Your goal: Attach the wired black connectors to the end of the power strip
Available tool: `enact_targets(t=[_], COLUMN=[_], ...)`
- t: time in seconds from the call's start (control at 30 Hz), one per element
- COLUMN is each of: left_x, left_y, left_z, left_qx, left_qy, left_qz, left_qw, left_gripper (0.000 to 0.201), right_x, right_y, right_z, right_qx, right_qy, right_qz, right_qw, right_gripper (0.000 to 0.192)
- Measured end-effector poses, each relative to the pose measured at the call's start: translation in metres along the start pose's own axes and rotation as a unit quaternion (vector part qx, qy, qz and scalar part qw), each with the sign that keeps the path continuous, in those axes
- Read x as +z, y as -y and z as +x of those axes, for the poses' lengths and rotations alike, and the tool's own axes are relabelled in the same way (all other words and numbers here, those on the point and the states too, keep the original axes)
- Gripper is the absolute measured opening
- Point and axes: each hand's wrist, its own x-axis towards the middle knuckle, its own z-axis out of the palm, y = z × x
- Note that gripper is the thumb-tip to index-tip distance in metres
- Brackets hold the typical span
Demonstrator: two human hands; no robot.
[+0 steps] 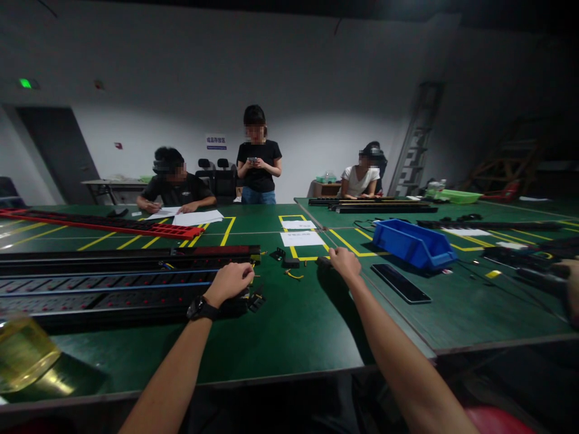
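My left hand [230,283], with a black watch [200,309] on its wrist, rests over the right end of the long black rail assembly [113,295]. Its fingers are curled; whatever they hold is hidden. Further right, my right hand [346,263] is closed low over the table, beside a small dark piece [322,261]. What it grips is too small to tell. Between the hands lie a black block-like part [291,263] and a short yellow wire [295,275]. A small black bracket-like piece [257,300] sits by the rail ends, just right of my left hand.
A phone [400,283] and a blue bin [411,244] are right of my right hand. Printed sheets [302,239] lie ahead. A red rack-like frame [176,231] is at left, a jar of yellow liquid [27,352] near front left. Several people are around the table.
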Motion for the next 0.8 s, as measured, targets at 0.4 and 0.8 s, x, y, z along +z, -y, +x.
enact_targets(t=[0.4, 0.8], left_x=[0.001, 0.002], left_y=[0.0, 0.002], left_z=[0.002, 0.001], left_qx=[-0.005, -0.001], left_qy=[0.002, -0.001], left_qz=[0.003, 0.0], left_qw=[1.0, 1.0], left_gripper=[0.028, 0.027], right_x=[0.012, 0.025], right_y=[-0.009, -0.013], right_z=[0.008, 0.014], right_qx=[0.013, -0.012], right_qy=[0.091, 0.066], right_qz=[0.026, 0.299], right_qw=[0.995, 0.952], right_gripper=[0.025, 0.012])
